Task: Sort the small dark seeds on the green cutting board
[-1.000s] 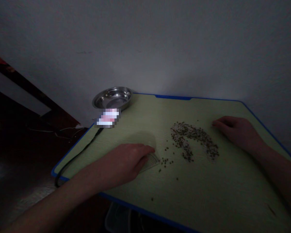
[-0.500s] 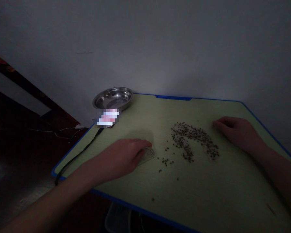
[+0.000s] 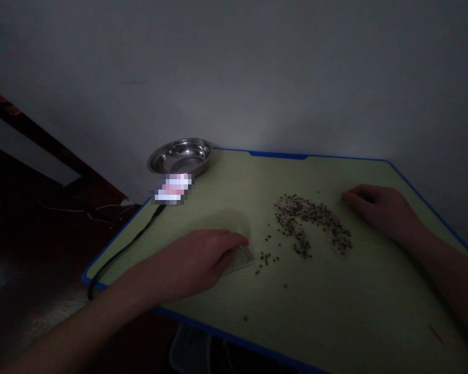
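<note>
My left hand point(image 3: 210, 257) is closed on a clear plastic protractor point(image 3: 241, 258), its curved scale showing past the thumb and forefinger just above the tabletop. To the right of it lies a mixed pile of small dark beans and pale grains point(image 3: 308, 213), spread in a curved band with two arms toward me. A few loose dark beans point(image 3: 267, 258) are scattered between the protractor and the pile. My right hand point(image 3: 378, 208) rests on the table beyond the pile's right end, fingers curled and thumb against forefinger. Whatever may be pinched there is too small or hidden to make out.
A steel bowl point(image 3: 181, 156) stands at the table's back left corner. In front of it lies a bright, blurred-out device point(image 3: 173, 188) with a black cable point(image 3: 128, 249) running off the left edge. The pale green table point(image 3: 335, 322) has a blue rim against a grey wall.
My left hand has shifted slightly right and toward me with the protractor, bringing it nearer the loose beans. The right hand and the pile look unchanged.
</note>
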The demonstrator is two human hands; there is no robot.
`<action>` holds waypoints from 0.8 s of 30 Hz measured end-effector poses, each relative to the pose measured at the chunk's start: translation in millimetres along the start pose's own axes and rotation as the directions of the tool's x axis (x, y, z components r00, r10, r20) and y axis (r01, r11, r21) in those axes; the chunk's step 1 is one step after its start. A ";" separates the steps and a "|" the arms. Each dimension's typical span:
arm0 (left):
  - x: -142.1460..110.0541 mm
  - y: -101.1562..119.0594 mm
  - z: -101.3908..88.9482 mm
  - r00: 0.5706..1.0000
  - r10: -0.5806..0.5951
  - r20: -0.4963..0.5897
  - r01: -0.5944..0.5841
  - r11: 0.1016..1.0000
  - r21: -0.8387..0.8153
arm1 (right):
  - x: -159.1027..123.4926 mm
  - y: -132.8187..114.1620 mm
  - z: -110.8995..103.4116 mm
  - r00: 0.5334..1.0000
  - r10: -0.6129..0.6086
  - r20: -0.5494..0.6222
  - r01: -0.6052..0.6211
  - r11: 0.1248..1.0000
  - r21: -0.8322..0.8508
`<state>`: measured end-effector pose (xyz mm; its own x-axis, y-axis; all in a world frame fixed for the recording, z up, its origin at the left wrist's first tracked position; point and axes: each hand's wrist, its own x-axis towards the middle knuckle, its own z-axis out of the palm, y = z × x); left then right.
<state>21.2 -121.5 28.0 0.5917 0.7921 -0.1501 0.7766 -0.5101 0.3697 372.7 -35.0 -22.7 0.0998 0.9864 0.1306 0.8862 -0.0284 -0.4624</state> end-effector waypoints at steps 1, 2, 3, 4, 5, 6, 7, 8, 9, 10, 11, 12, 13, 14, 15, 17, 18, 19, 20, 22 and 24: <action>0.3 1.1 0.3 1.000 -0.003 -0.006 0.003 1.000 0.005 | 0.2 0.6 0.2 1.000 0.004 0.003 -0.004 1.000 0.004; 0.9 2.3 0.7 1.000 -0.008 -0.004 0.008 1.000 0.009 | 0.5 1.1 0.4 1.000 0.005 0.007 -0.005 1.000 0.008; 1.8 3.4 1.1 1.000 -0.013 0.002 0.013 1.000 0.011 | 0.6 1.5 0.6 1.000 0.004 0.010 -0.004 1.000 0.011; 2.7 4.2 1.6 1.000 -0.019 0.008 0.019 1.000 0.013 | 0.7 1.7 0.6 1.000 0.001 0.012 -0.001 1.000 0.012; 3.6 4.6 2.1 1.000 -0.023 0.009 0.023 1.000 0.013 | 0.7 1.6 0.5 1.000 0.000 0.014 0.000 1.000 0.012; 4.4 4.6 2.8 1.000 -0.025 0.005 0.025 1.000 0.012 | 0.6 1.3 0.3 1.000 0.000 0.015 -0.001 1.000 0.014; 5.1 4.1 3.7 1.000 -0.023 -0.006 0.023 1.000 0.009 | 0.3 0.8 0.1 1.000 0.002 0.015 -0.003 1.000 0.015; 5.7 3.3 4.5 1.000 -0.015 -0.019 0.015 1.000 0.006 | 0.0 0.1 -0.2 1.000 0.004 0.014 -0.005 1.000 0.015; 6.3 2.3 5.5 0.999 -0.007 -0.032 0.007 1.000 0.004 | -0.4 -0.5 -0.6 1.000 0.006 0.013 -0.007 1.000 0.014; 6.9 1.4 6.3 0.999 0.001 -0.041 -0.001 1.000 0.006 | -0.6 -1.0 -0.8 1.000 0.006 0.013 -0.007 1.000 0.014; 7.6 0.7 6.9 0.999 0.006 -0.046 -0.006 1.000 0.011 | -0.8 -1.4 -1.0 1.000 0.005 0.015 -0.005 1.000 0.014; 8.4 0.4 7.3 0.999 0.009 -0.045 -0.008 1.000 0.018 | -0.9 -1.5 -1.0 1.000 0.002 0.016 -0.002 1.000 0.014; 9.3 0.6 7.5 0.999 0.009 -0.038 -0.009 1.000 0.024 | -0.7 -1.2 -0.8 1.000 -0.002 0.016 0.002 1.000 0.015; 10.4 1.1 7.3 1.000 0.009 -0.030 -0.009 1.000 0.028 | -0.4 -0.8 -0.5 1.000 -0.006 0.013 0.006 1.000 0.017; 11.6 1.9 7.0 1.000 0.011 -0.026 -0.010 0.999 0.031 | 0.0 -0.2 0.0 1.000 -0.010 0.010 0.009 1.000 0.019; 14.2 3.7 6.0 1.000 0.017 -0.020 -0.016 0.999 0.034 | 1.1 1.1 1.2 1.000 -0.013 0.001 0.013 1.000 0.020; 15.3 4.3 5.6 1.000 0.018 -0.017 -0.018 0.999 0.034 | 1.5 1.6 1.7 1.000 -0.014 -0.004 0.014 1.000 0.020; 16.2 4.7 5.3 1.000 0.021 -0.013 -0.020 0.999 0.032 | 1.9 1.9 2.1 1.000 -0.013 -0.009 0.013 1.000 0.019; 16.6 4.6 5.1 1.000 0.024 -0.007 -0.024 0.999 0.026 | 2.0 2.1 2.3 1.000 -0.011 -0.012 0.011 1.000 0.019; 16.0 3.4 5.3 0.999 0.035 0.008 -0.035 0.999 0.010 | 2.0 1.9 2.3 1.000 -0.006 -0.018 0.006 1.000 0.018; 13.7 1.4 5.7 0.999 0.048 0.012 -0.048 0.999 -0.007 | 1.8 1.6 2.0 1.000 -0.003 -0.020 0.004 1.000 0.019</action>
<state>31.6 -113.3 21.2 0.6307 0.7627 -0.1430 0.7460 -0.5451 0.3826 373.4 -33.0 -24.9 0.1057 0.9831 0.1493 0.8776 -0.0216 -0.4790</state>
